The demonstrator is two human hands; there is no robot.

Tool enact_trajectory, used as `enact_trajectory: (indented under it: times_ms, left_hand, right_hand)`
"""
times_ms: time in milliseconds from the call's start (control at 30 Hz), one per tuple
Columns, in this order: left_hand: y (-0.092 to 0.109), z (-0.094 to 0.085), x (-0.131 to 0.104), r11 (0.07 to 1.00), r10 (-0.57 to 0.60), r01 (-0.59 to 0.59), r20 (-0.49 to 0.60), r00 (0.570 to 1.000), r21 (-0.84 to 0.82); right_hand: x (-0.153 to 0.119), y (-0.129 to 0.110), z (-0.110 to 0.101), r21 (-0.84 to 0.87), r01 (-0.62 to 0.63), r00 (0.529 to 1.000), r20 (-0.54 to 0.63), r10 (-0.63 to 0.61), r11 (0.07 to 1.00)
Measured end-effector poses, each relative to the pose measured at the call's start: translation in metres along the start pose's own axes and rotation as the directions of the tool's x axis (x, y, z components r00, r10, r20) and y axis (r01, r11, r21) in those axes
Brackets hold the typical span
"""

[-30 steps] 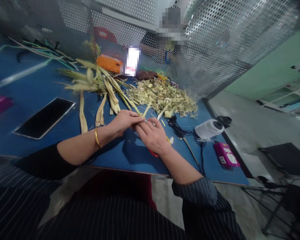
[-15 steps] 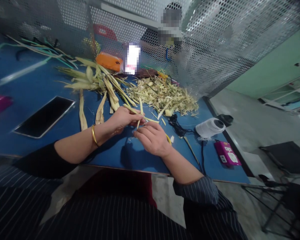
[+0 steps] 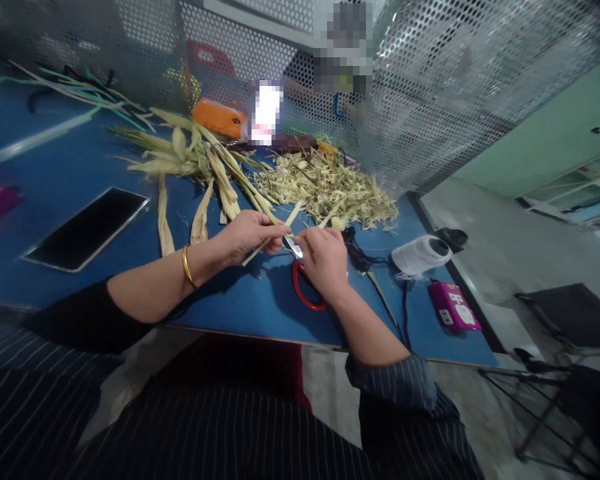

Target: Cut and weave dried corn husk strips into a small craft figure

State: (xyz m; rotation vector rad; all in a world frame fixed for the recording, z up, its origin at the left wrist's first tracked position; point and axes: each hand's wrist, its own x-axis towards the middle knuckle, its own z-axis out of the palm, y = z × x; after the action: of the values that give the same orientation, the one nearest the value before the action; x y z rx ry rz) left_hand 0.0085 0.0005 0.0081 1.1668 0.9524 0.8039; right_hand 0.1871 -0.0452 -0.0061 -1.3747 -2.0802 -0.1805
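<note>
My left hand (image 3: 257, 237) pinches narrow pale-green corn husk strips (image 3: 294, 215) between thumb and fingers. One strip end sticks up past the fingertips and another slants down toward me. My right hand (image 3: 326, 257) is closed around a pair of red-handled scissors (image 3: 300, 290). One red loop shows below the palm, while the other is hidden by the hand. The metal blades point up and left, close to the strips at my left fingertips. Both hands are over the front part of the blue table (image 3: 250, 307).
Behind my hands lie long corn husks (image 3: 180, 157) and a heap of shredded husk (image 3: 325, 183). A black phone (image 3: 87, 230) lies left. To the right are a white thread cone (image 3: 420, 255), black cord (image 3: 360, 250) and a purple packet (image 3: 455, 307). A perforated metal screen (image 3: 260, 50) borders the back.
My right hand has turned and shifted up and right, bringing the scissors' red loop and blades into sight. The strips in my left hand have changed angle.
</note>
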Motion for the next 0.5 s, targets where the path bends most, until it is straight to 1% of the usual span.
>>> enact_trajectory:
  times_ms: [67, 100, 133, 167, 200, 233, 300, 367, 400, 433, 467, 500]
  left_hand:
    - [0.0001, -0.0002, 0.0006, 0.998, 0.033, -0.032, -0.019, 0.999, 0.053]
    - [0.0006, -0.0004, 0.0005, 0.997, 0.039, -0.037, -0.022, 0.999, 0.072]
    - [0.0013, -0.0006, 0.0002, 0.996, 0.037, -0.035, -0.019, 0.999, 0.081]
    - [0.0020, -0.0006, -0.0004, 0.996, 0.030, -0.029, -0.011, 0.999, 0.087]
    - [0.0025, -0.0005, -0.0012, 0.996, 0.022, -0.022, 0.001, 1.000, 0.092]
    - [0.0028, 0.0000, -0.0022, 0.995, 0.013, -0.015, 0.021, 1.000, 0.099]
    - [0.0027, 0.0015, -0.0043, 0.993, -0.007, -0.001, 0.072, 0.997, 0.119]
    - [0.0017, 0.0035, -0.0061, 0.991, -0.045, 0.029, 0.127, 0.991, 0.128]
    - [0.0009, 0.0045, -0.0067, 0.991, -0.068, 0.050, 0.152, 0.986, 0.120]
    - [0.0000, 0.0054, -0.0071, 0.992, -0.087, 0.069, 0.169, 0.982, 0.107]
    - [-0.0011, 0.0061, -0.0073, 0.992, -0.099, 0.083, 0.181, 0.979, 0.095]
    - [-0.0021, 0.0067, -0.0074, 0.992, -0.100, 0.084, 0.189, 0.977, 0.090]
  right_hand:
    - [0.0010, 0.0006, -0.0024, 0.072, -0.078, 0.997, -0.015, 0.080, 0.994]
    - [0.0017, 0.0014, -0.0034, 0.140, -0.132, 0.991, -0.008, 0.135, 0.981]
    - [0.0025, 0.0026, -0.0042, 0.228, -0.195, 0.981, 0.020, 0.195, 0.954]
    - [0.0035, 0.0040, -0.0046, 0.328, -0.263, 0.964, 0.060, 0.258, 0.907]
    - [0.0045, 0.0054, -0.0047, 0.435, -0.335, 0.941, 0.113, 0.318, 0.836]
    - [0.0055, 0.0067, -0.0043, 0.540, -0.408, 0.910, 0.179, 0.373, 0.736]
    - [0.0073, 0.0082, -0.0031, 0.703, -0.524, 0.837, 0.320, 0.443, 0.481]
    - [0.0082, 0.0077, -0.0018, 0.775, -0.587, 0.776, 0.456, 0.436, 0.233]
    - [0.0082, 0.0068, -0.0012, 0.786, -0.603, 0.755, 0.505, 0.418, 0.140]
    - [0.0080, 0.0058, -0.0005, 0.791, -0.608, 0.743, 0.531, 0.407, 0.077]
    - [0.0077, 0.0046, 0.0001, 0.794, -0.607, 0.736, 0.541, 0.407, 0.040]
    - [0.0073, 0.0035, 0.0008, 0.799, -0.601, 0.731, 0.537, 0.421, 0.024]
